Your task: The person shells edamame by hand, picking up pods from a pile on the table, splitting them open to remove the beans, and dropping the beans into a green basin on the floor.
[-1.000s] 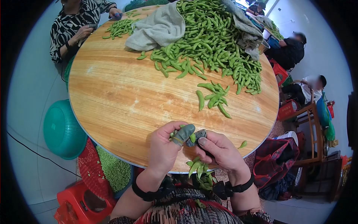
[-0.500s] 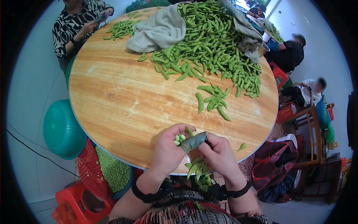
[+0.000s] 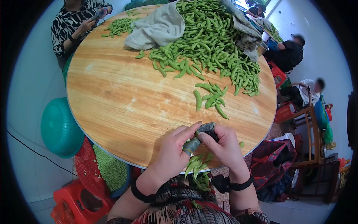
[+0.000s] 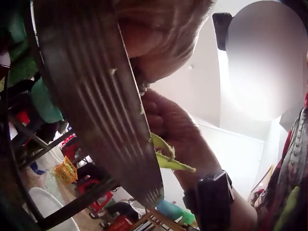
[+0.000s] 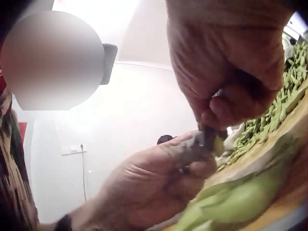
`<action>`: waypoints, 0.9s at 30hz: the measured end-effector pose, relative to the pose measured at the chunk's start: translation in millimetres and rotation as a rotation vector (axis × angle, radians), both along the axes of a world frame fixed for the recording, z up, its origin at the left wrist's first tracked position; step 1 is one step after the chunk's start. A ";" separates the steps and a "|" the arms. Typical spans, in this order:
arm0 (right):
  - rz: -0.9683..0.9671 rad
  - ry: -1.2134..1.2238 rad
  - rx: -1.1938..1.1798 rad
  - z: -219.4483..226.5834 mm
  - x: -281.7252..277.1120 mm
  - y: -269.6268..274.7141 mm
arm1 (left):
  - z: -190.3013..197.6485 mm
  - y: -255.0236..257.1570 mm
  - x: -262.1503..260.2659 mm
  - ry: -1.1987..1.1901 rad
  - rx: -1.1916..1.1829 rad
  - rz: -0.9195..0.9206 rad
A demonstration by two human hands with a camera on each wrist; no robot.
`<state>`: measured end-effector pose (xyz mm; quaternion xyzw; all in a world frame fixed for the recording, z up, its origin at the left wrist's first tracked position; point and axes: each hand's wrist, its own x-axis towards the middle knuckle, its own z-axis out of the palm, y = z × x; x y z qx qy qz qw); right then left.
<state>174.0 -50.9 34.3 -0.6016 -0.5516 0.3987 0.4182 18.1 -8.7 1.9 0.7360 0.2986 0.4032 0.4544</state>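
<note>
Over the near table edge my left hand and right hand meet at the fingertips, pinching a green soybean pod between them. Most of the pod is hidden by the fingers. A grey-green rubber finger cover with a yellowish band sits on my left thumb. Dark grey, speckled covering wraps the right index finger, and the right thumb presses beside it. Any shelled beans in the left palm are hidden. Below the hands, opened pods lie at the table edge, some overhanging it.
A big heap of soybean pods covers the far side of the round table, beside a grey cloth. A smaller pod group lies nearer. Shelled beans fill a basin at left below. Another person sits across.
The hands have closed together and shifted slightly right. Beans seen in my left palm half a second ago are now covered, and the left thumb has drawn back from the right fingers.
</note>
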 end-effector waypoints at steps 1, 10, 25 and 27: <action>0.049 -0.128 0.008 -0.9 3.4 -0.3 | -1.2 1.0 -1.0 -0.028 -0.024 -0.036; -0.065 -0.095 0.201 -7.0 -5.6 -3.4 | -5.8 5.7 -5.4 -0.566 -0.999 -0.278; -0.374 0.025 0.184 -11.5 -10.9 0.4 | -14.4 7.2 -2.8 -0.515 -0.785 -0.018; -0.429 0.016 0.187 -9.6 -7.9 -1.7 | -11.6 3.0 0.6 -0.403 -0.613 0.085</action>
